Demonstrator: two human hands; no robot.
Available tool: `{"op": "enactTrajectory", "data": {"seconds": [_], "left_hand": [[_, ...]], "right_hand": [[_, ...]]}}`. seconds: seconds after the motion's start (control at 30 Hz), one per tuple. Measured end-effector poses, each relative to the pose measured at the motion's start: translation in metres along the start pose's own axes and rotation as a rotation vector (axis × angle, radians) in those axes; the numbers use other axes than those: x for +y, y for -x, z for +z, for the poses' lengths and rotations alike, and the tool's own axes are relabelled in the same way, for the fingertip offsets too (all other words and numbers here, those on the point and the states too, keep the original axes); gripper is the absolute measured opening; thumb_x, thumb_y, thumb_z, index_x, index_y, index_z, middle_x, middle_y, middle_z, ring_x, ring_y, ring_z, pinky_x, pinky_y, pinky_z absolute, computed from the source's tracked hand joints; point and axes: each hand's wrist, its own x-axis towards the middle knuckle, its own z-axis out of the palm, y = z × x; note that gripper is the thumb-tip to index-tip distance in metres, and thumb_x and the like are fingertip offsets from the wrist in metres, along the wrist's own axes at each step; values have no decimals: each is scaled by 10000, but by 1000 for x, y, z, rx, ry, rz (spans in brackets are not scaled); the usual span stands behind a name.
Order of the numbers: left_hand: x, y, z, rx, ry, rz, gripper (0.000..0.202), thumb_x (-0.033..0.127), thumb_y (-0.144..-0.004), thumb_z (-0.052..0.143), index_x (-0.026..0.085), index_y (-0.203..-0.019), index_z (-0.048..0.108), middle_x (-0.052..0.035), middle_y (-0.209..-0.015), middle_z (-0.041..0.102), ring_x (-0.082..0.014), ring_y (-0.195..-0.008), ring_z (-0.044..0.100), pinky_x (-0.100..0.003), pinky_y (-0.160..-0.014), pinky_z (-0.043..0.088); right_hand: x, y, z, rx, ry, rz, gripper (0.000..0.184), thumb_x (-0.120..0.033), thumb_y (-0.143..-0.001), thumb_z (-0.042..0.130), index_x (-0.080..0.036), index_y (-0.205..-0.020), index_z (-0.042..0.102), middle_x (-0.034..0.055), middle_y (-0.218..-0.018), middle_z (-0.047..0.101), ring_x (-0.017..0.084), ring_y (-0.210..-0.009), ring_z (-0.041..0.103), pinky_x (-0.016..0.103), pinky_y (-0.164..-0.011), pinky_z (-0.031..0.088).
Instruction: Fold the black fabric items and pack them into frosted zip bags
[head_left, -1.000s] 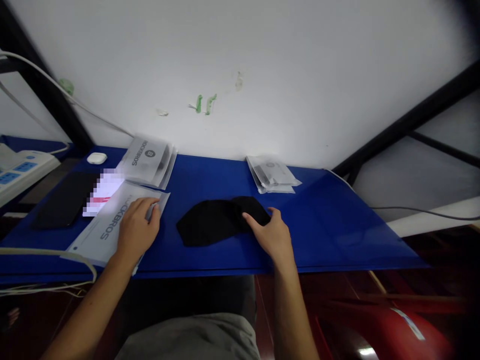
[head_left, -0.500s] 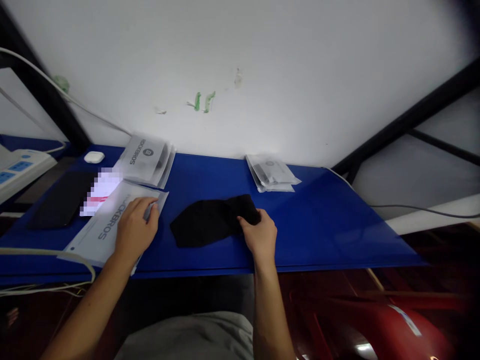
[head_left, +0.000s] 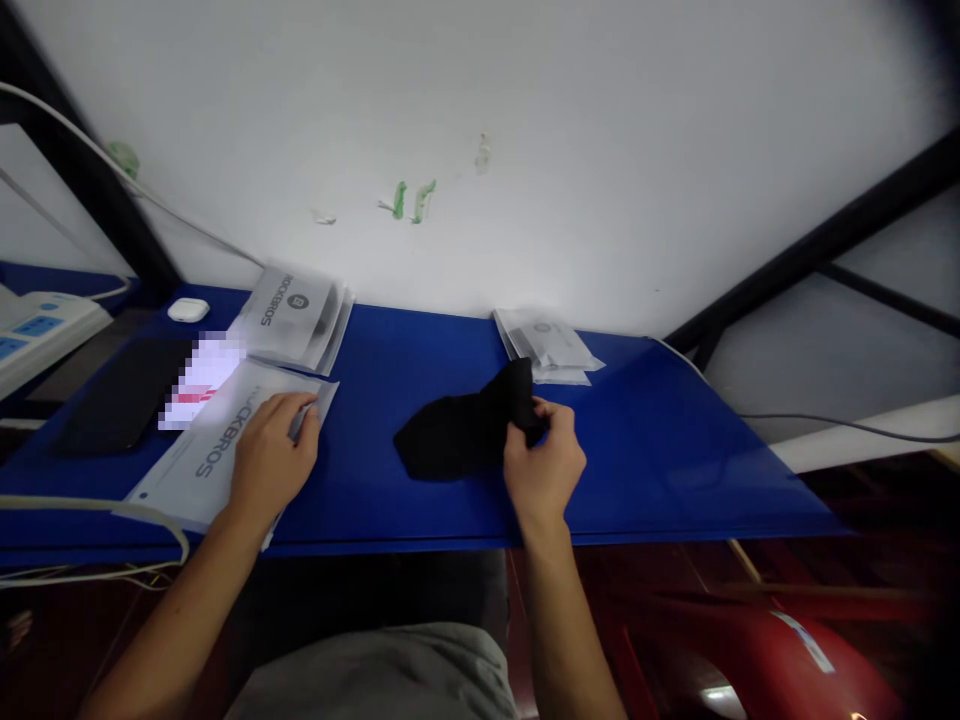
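Note:
My right hand (head_left: pixel 546 465) pinches the right end of a black cloth item (head_left: pixel 457 435) between thumb and fingers. That end is lifted and folded over, while the left part lies flat on the blue table (head_left: pixel 360 510). Its exact kind is not clear. My left hand (head_left: pixel 274 450) lies over a frosted plastic bag (head_left: pixel 202 455) printed ROCKBROS. Its fingers are bent, and thumb and forefinger close on the bag near its right edge.
Behind the left hand is a stack of printed bags (head_left: pixel 296 320). Smaller packed bags (head_left: pixel 551 340) lie near the wall. At left are a black phone-like slab (head_left: pixel 124 395), a bright blurred screen (head_left: pixel 202 380), a white earbud case (head_left: pixel 188 310) and a power strip (head_left: pixel 45 335).
My right hand has moved right, dragging the black cloth along and raising its right end. The left hand stays in place on the bag.

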Motion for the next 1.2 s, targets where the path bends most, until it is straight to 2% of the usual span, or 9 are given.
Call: {"op": "enactTrajectory", "data": {"seconds": [0.17, 0.3, 0.5, 0.6, 0.67, 0.73, 0.83, 0.97, 1.2], "left_hand": [[-1, 0, 0, 4, 6, 0, 255, 270, -885, 427, 165, -976, 641, -91, -968, 675, -241, -947, 629, -394, -910, 481], [-1, 1, 1, -2, 9, 3, 253, 275, -889, 422, 174, -973, 638, -88, -962, 677, -241, -940, 630, -396, -901, 484], [0, 1, 0, -13, -4, -2, 251, 269, -885, 423, 172, -970, 639, -85, -961, 678, -240, -940, 631, -392, -896, 486], [1, 0, 0, -25, -3, -9, 255, 273, -882, 418, 175, -970, 637, -84, -961, 678, -239, -941, 631, -392, -898, 485], [2, 0, 0, -27, -1, -14, 256, 280, -881, 415, 181, -966, 636, -82, -964, 678, -237, -944, 632, -390, -898, 486], [2, 0, -1, -26, 0, -21, 252, 285, -878, 417, 189, -963, 634, -78, -966, 679, -236, -944, 632, -389, -897, 487], [2, 0, -1, -27, 3, -26, 249, 281, -876, 419, 187, -963, 633, -83, -969, 679, -237, -946, 631, -391, -900, 486], [1, 0, -1, -32, 9, -22, 254, 286, -881, 416, 185, -966, 632, -87, -970, 679, -240, -948, 629, -400, -901, 485], [2, 1, -1, -41, 3, -30, 252, 287, -876, 422, 185, -965, 635, -80, -966, 680, -236, -937, 634, -388, -893, 487]], "right_hand": [[-26, 19, 5, -132, -65, -588, 307, -4, -672, 437, -215, -887, 498, 99, -1034, 709, 209, -959, 656, 376, -901, 473], [-30, 37, 5, -314, -93, -774, 358, 24, -642, 418, -202, -902, 515, 115, -1113, 689, 209, -1065, 631, 394, -973, 461], [-24, 42, -6, -564, -121, -715, 213, -115, -762, 531, -172, -967, 552, 148, -1246, 626, 262, -1230, 538, 484, -1063, 403], [-30, 38, -13, -603, -137, -643, 210, -353, -846, 595, -170, -948, 576, 151, -1174, 665, 274, -1197, 566, 511, -1058, 404], [-38, 35, -15, -566, -132, -584, 257, -424, -894, 541, -176, -936, 593, 136, -1125, 687, 255, -1138, 606, 493, -1036, 428], [-48, 33, -14, -479, -79, -512, 299, -430, -931, 472, -172, -999, 608, 148, -1190, 658, 264, -1155, 591, 492, -1031, 425], [-59, 34, -3, -398, 71, -382, 473, -479, -937, 416, -133, -1232, 548, 202, -1402, 486, 352, -1305, 441, 572, -1050, 360], [-59, 42, 20, -506, 184, -298, 633, -526, -926, 392, -81, -1373, 441, 257, -1451, 396, 431, -1341, 356, 666, -1028, 308], [-47, 39, 29, -614, 230, -401, 624, -505, -930, 399, -83, -1388, 441, 230, -1488, 352, 405, -1359, 338, 619, -1066, 286]]}}
